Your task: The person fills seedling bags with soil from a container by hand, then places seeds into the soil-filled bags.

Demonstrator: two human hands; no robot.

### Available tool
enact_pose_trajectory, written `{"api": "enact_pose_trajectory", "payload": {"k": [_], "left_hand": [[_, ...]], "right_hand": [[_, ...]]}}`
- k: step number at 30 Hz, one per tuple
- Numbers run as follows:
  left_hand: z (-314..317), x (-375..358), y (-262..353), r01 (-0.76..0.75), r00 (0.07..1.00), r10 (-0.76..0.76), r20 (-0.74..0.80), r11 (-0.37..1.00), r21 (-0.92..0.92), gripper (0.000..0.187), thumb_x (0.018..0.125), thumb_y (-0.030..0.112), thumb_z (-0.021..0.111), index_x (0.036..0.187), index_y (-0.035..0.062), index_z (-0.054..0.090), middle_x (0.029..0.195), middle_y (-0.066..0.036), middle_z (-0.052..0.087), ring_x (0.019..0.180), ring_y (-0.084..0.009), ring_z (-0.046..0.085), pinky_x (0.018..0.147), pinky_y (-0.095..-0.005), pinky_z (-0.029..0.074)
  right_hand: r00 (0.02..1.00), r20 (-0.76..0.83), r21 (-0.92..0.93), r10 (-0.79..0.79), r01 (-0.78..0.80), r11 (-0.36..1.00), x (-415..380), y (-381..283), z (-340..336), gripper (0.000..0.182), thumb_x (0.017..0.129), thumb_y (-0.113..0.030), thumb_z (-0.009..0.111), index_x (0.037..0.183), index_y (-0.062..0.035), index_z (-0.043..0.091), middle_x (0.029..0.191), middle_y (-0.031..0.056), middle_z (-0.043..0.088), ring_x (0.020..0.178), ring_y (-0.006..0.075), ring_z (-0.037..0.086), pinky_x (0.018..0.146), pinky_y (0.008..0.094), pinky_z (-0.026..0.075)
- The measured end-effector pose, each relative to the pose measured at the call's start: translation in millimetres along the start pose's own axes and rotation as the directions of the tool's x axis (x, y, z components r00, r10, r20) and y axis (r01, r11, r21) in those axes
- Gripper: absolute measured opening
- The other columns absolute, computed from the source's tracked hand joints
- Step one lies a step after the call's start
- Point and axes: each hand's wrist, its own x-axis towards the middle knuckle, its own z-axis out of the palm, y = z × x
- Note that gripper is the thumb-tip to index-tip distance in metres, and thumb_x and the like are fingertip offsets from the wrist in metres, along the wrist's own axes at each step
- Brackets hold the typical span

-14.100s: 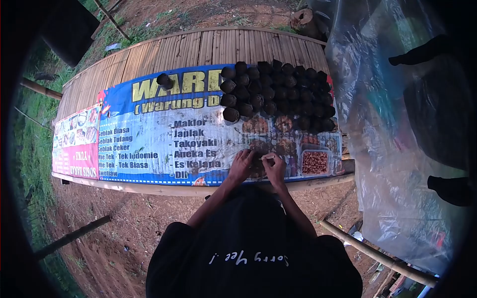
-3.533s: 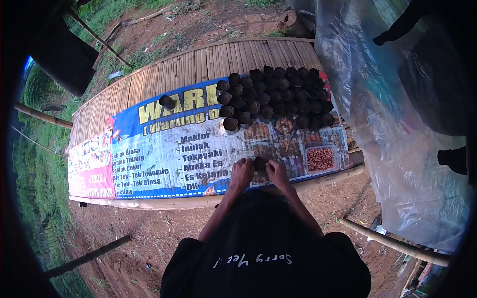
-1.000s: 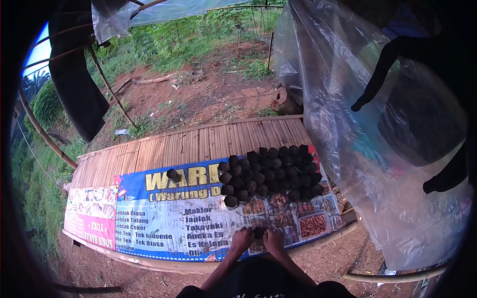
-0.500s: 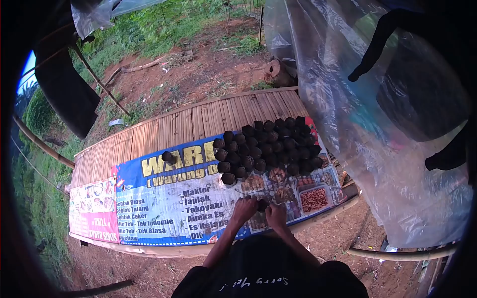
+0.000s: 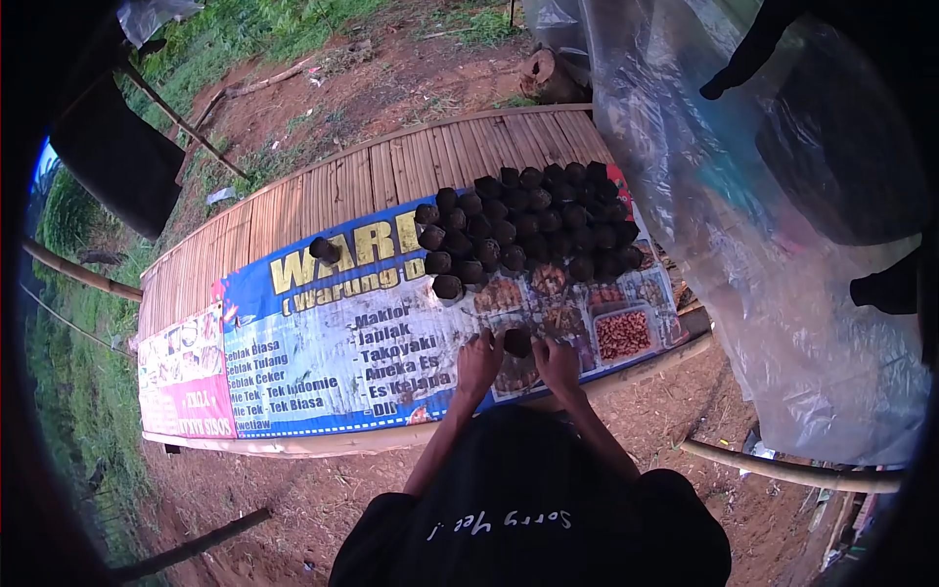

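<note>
A small black seedling bag (image 5: 516, 342) stands between my two hands near the front edge of the table. My left hand (image 5: 479, 362) has its curled fingers against the bag's left side. On the other side, the fingers of my right hand (image 5: 557, 366) are bent in against it. The bag's top looks dark, and its contents cannot be made out. Just beyond my hands is a tight group of several similar black bags (image 5: 514, 256), apparently with dark soil in them. To the right of my right hand is a clear tub of reddish-brown seeds (image 5: 623, 335).
A printed banner (image 5: 293, 342) covers much of the bamboo-slat table (image 5: 362, 176). One lone black bag (image 5: 324, 250) stands on the banner's left half. Clear plastic sheeting (image 5: 685, 225) hangs along the right side. A bamboo pole (image 5: 782, 470) runs low at the right.
The head view has tilted down, so the table sits higher in the picture. The bag between my hands shows more of itself, and my fingers have shifted around it.
</note>
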Motion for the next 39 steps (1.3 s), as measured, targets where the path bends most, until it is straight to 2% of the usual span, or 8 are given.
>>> {"api": "enact_pose_trajectory", "payload": {"k": [2,4,7,16,24,28,33,39], "left_hand": [[6,-10,-1,0.157,0.984,-0.152,0.089,0.986,-0.053,0.033,0.089,0.032,0.057,0.083,-0.0006,0.058,0.076,-0.027,0.063,0.071,-0.0446,0.062,0.061,-0.0525,0.049],[7,-15,-1,0.15,0.985,-0.144,0.094,0.986,-0.069,0.037,0.089,0.035,0.057,0.083,-0.0009,0.058,0.072,-0.027,0.062,0.069,-0.0457,0.062,0.061,-0.0533,0.049],[12,-17,-3,0.131,0.987,-0.123,0.107,0.989,-0.07,0.036,0.089,0.034,0.057,0.084,-0.0013,0.058,0.073,-0.028,0.062,0.07,-0.0459,0.061,0.061,-0.0531,0.049],[20,-12,-2,0.102,0.99,-0.091,0.105,0.99,-0.099,0.028,0.087,0.026,0.058,0.087,-0.0015,0.057,0.075,-0.03,0.061,0.07,-0.047,0.061,0.064,-0.0536,0.049],[0,-7,2,-0.022,0.992,0.041,0.118,0.988,-0.155,0.016,0.08,0.011,0.057,0.089,-0.0026,0.055,0.078,-0.028,0.061,0.073,-0.0455,0.06,0.065,-0.052,0.048],[4,-7,-7,-0.048,0.989,0.065,0.134,0.991,-0.128,0.017,0.08,0.011,0.057,0.09,-0.0029,0.054,0.08,-0.028,0.061,0.074,-0.045,0.06,0.066,-0.0514,0.048],[1,-8,0,-0.078,0.987,0.1,0.127,0.983,-0.164,0.017,0.08,0.012,0.057,0.09,-0.0024,0.054,0.081,-0.027,0.06,0.075,-0.0448,0.06,0.067,-0.0514,0.048],[5,-7,-15,-0.105,0.986,0.121,0.119,0.986,-0.129,0.017,0.081,0.013,0.056,0.09,-0.0019,0.053,0.082,-0.027,0.06,0.074,-0.0447,0.06,0.065,-0.0512,0.048]], "right_hand": [[0.999,0.008,-0.033,-0.051,0.051,0.998,9,-2,-3,0.036,0.088,-0.037,0.056,0.076,-0.0036,0.062,0.067,0.0181,0.063,0.066,0.0391,0.062,0.061,0.0466,0.048],[0.958,-0.087,-0.094,-0.273,0.265,0.96,17,-6,-8,0.037,0.088,-0.038,0.056,0.077,-0.0034,0.062,0.072,0.0182,0.064,0.071,0.0377,0.063,0.064,0.0467,0.048],[0.958,0.122,-0.06,-0.26,0.268,0.962,26,-12,-16,0.035,0.088,-0.036,0.057,0.079,-0.0029,0.062,0.076,0.0202,0.064,0.075,0.0386,0.062,0.069,0.0478,0.048],[0.91,0.09,-0.099,-0.405,0.413,0.905,29,-13,-11,0.02,0.084,-0.022,0.058,0.083,-0.0023,0.062,0.074,0.0223,0.062,0.08,0.0406,0.059,0.074,0.0483,0.046],[0.919,0.095,-0.088,-0.382,0.39,0.916,21,-21,-23,0.018,0.083,-0.019,0.058,0.082,-0.0013,0.062,0.075,0.0239,0.061,0.078,0.0415,0.059,0.073,0.0491,0.046],[0.925,-0.059,-0.13,-0.376,0.366,0.922,8,-15,-4,0.019,0.084,-0.019,0.056,0.081,-0.0013,0.061,0.073,0.0241,0.06,0.076,0.0427,0.057,0.071,0.0503,0.046],[0.961,0.048,-0.031,-0.271,0.273,0.962,1,-15,-5,0.019,0.086,-0.019,0.054,0.08,-0.0025,0.06,0.074,0.022,0.06,0.077,0.0422,0.056,0.072,0.05,0.045],[0.963,-0.015,-0.031,-0.269,0.268,0.963,-3,-24,-5,0.018,0.085,-0.019,0.055,0.078,-0.0035,0.058,0.074,0.0193,0.06,0.079,0.0404,0.055,0.073,0.0494,0.043]]}}
